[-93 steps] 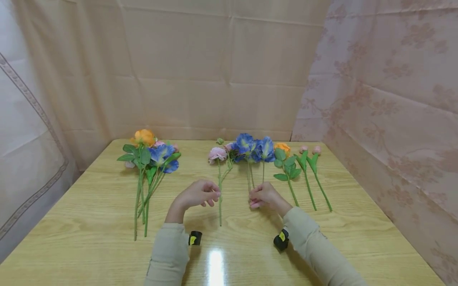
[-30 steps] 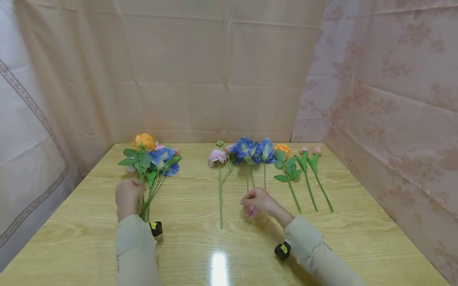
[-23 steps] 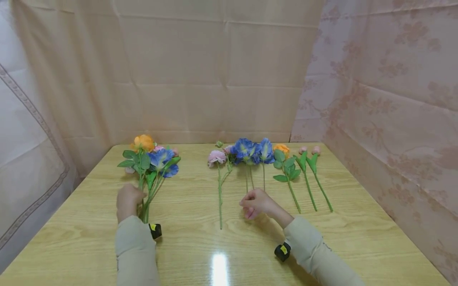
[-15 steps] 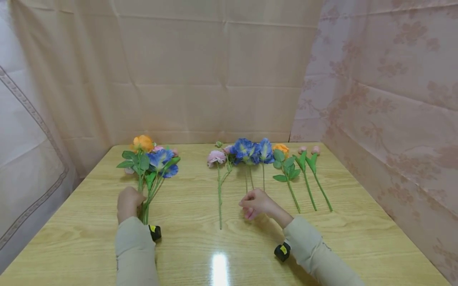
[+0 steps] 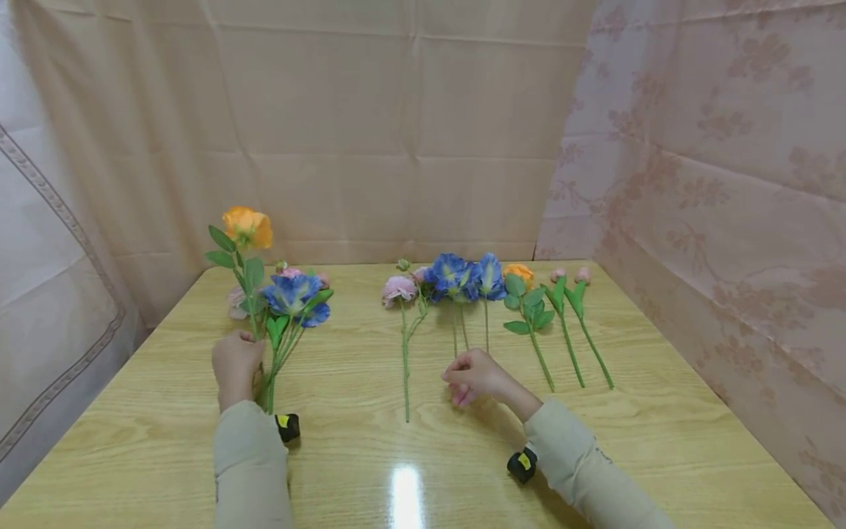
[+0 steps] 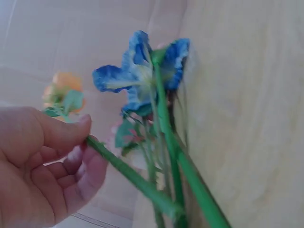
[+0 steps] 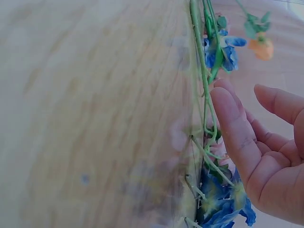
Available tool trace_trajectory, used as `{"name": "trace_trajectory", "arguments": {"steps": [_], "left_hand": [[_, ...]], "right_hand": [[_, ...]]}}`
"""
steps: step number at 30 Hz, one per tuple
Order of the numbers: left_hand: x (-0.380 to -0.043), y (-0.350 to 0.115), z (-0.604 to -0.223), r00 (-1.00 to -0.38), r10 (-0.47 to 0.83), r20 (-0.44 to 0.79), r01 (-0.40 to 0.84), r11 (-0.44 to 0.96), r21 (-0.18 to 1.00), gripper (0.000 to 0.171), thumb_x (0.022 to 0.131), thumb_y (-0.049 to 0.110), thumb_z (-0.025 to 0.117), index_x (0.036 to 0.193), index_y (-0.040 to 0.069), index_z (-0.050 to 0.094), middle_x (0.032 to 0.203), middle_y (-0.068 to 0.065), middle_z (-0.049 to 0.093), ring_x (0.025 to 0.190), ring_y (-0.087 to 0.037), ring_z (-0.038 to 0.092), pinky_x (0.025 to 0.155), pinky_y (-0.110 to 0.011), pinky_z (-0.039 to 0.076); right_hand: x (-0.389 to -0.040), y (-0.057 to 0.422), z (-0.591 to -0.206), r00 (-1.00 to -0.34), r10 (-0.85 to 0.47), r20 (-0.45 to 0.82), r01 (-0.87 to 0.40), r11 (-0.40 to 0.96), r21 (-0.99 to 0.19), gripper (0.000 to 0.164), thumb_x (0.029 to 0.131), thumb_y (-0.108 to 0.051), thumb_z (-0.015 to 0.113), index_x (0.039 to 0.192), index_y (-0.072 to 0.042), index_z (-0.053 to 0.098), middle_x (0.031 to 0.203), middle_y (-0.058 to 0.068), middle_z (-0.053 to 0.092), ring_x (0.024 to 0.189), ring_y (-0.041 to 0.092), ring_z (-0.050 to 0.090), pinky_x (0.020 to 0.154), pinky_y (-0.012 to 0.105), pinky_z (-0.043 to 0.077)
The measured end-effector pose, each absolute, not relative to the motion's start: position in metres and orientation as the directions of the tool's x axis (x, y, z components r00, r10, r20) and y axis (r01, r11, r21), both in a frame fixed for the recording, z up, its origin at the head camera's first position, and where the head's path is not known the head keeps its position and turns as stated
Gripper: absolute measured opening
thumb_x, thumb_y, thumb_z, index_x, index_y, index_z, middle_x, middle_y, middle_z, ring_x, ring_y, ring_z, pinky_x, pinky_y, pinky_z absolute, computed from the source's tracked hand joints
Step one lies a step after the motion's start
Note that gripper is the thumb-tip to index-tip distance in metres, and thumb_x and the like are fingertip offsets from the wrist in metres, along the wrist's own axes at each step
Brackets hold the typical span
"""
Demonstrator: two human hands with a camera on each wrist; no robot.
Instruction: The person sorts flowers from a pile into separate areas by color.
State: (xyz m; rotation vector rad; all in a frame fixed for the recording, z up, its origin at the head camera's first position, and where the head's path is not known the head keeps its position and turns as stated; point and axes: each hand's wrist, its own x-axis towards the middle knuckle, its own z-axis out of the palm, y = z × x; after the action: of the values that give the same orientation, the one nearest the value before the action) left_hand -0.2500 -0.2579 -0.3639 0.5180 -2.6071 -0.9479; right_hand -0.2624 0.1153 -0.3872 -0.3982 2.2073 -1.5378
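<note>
My left hand (image 5: 238,365) pinches the green stem of an orange rose (image 5: 247,228) between thumb and fingers, and the bloom stands raised above the bunch at the table's left. In the left wrist view, the stem (image 6: 128,173) slants down from the fingertips. Blue flowers (image 5: 291,295) and a pale pink bloom (image 5: 237,302) lie beside it with their stems together. My right hand (image 5: 477,376) holds nothing; its fingers are loosely bent near the lower stems of several blue flowers (image 5: 452,278). The right wrist view shows thumb and fingers apart.
A light purple flower (image 5: 399,289) lies mid-table, left of the blue ones. To the right lie another orange rose (image 5: 518,277) and two pink tulip buds (image 5: 581,276) on green stems. Beige cloth (image 5: 317,132) hangs behind the wooden table (image 5: 357,470).
My left hand has moved from the middle stem to the left bunch and lifted the orange rose upward. My right hand has come off the blue flowers' stems and lowered slightly.
</note>
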Motion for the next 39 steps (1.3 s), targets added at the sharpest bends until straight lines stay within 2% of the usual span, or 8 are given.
{"name": "trace_trajectory", "arguments": {"steps": [2, 4, 6, 9, 13, 21, 32, 39], "left_hand": [[-0.252, -0.254, -0.361, -0.876, -0.446, 0.183, -0.191, 0.670, 0.718, 0.021, 0.084, 0.010, 0.057, 0.088, -0.010, 0.055, 0.081, -0.026, 0.058, 0.071, -0.037, 0.058, 0.066, -0.042, 0.044], [-0.255, -0.250, -0.357, -0.878, -0.452, 0.157, -0.166, 0.595, 0.786, 0.024, 0.085, 0.010, 0.058, 0.095, -0.011, 0.054, 0.080, -0.024, 0.059, 0.061, -0.029, 0.061, 0.060, -0.037, 0.048], [-0.257, -0.246, -0.354, -0.892, -0.434, 0.130, -0.127, 0.516, 0.847, 0.023, 0.085, 0.008, 0.059, 0.097, -0.011, 0.053, 0.070, -0.016, 0.058, 0.049, -0.020, 0.059, 0.051, -0.029, 0.048], [-0.257, -0.237, -0.348, -0.917, -0.384, 0.106, -0.063, 0.404, 0.913, 0.021, 0.084, 0.004, 0.060, 0.095, -0.011, 0.052, 0.061, -0.002, 0.054, 0.045, -0.010, 0.055, 0.046, -0.023, 0.046], [-0.255, -0.224, -0.340, -0.948, -0.304, 0.090, -0.012, 0.315, 0.949, 0.018, 0.083, 0.001, 0.060, 0.092, -0.012, 0.051, 0.061, 0.000, 0.053, 0.048, -0.011, 0.056, 0.048, -0.023, 0.049], [-0.253, -0.203, -0.340, -0.976, -0.116, 0.182, 0.147, 0.259, 0.955, 0.016, 0.082, 0.006, 0.065, 0.081, -0.007, 0.057, 0.064, -0.006, 0.060, 0.050, -0.012, 0.058, 0.052, -0.028, 0.051], [-0.235, -0.156, -0.324, -0.975, -0.012, 0.222, 0.208, 0.299, 0.931, 0.010, 0.083, -0.001, 0.060, 0.081, -0.010, 0.056, 0.061, -0.009, 0.059, 0.050, -0.014, 0.058, 0.053, -0.035, 0.052], [-0.227, -0.125, -0.322, -0.963, 0.049, 0.266, 0.269, 0.277, 0.922, 0.009, 0.082, -0.002, 0.061, 0.077, -0.008, 0.056, 0.060, -0.012, 0.059, 0.048, -0.017, 0.056, 0.048, -0.028, 0.050]], "right_hand": [[-0.263, 0.116, -0.388, -0.868, -0.465, -0.173, 0.002, 0.346, -0.938, 0.022, 0.088, -0.002, 0.053, 0.095, 0.018, 0.055, 0.075, 0.027, 0.059, 0.052, 0.022, 0.060, 0.055, 0.040, 0.052], [-0.263, 0.116, -0.388, -0.866, -0.470, -0.172, 0.001, 0.342, -0.940, 0.022, 0.088, -0.001, 0.052, 0.095, 0.019, 0.055, 0.076, 0.028, 0.059, 0.052, 0.022, 0.060, 0.056, 0.041, 0.052], [-0.262, 0.116, -0.387, -0.865, -0.472, -0.170, 0.001, 0.337, -0.941, 0.022, 0.088, -0.002, 0.053, 0.095, 0.019, 0.055, 0.076, 0.028, 0.059, 0.052, 0.022, 0.060, 0.055, 0.040, 0.052], [-0.260, 0.116, -0.386, -0.864, -0.476, -0.164, 0.001, 0.324, -0.946, 0.022, 0.087, -0.003, 0.054, 0.095, 0.018, 0.055, 0.075, 0.026, 0.060, 0.051, 0.020, 0.060, 0.054, 0.039, 0.052], [-0.259, 0.116, -0.386, -0.866, -0.477, -0.152, -0.010, 0.321, -0.947, 0.023, 0.087, -0.004, 0.055, 0.095, 0.017, 0.056, 0.073, 0.023, 0.061, 0.051, 0.019, 0.059, 0.053, 0.037, 0.052], [-0.257, 0.112, -0.387, -0.869, -0.475, -0.136, -0.029, 0.323, -0.946, 0.023, 0.087, -0.006, 0.056, 0.095, 0.016, 0.057, 0.071, 0.020, 0.061, 0.051, 0.018, 0.060, 0.052, 0.035, 0.052], [-0.245, 0.112, -0.375, -0.856, -0.513, -0.054, -0.106, 0.278, -0.955, 0.027, 0.088, -0.008, 0.056, 0.099, 0.016, 0.056, 0.080, 0.026, 0.059, 0.057, 0.019, 0.060, 0.055, 0.035, 0.052], [-0.234, 0.112, -0.362, -0.864, -0.503, 0.005, -0.120, 0.198, -0.973, 0.027, 0.088, -0.009, 0.055, 0.100, 0.015, 0.055, 0.079, 0.021, 0.060, 0.066, 0.027, 0.063, 0.059, 0.039, 0.052]]}}
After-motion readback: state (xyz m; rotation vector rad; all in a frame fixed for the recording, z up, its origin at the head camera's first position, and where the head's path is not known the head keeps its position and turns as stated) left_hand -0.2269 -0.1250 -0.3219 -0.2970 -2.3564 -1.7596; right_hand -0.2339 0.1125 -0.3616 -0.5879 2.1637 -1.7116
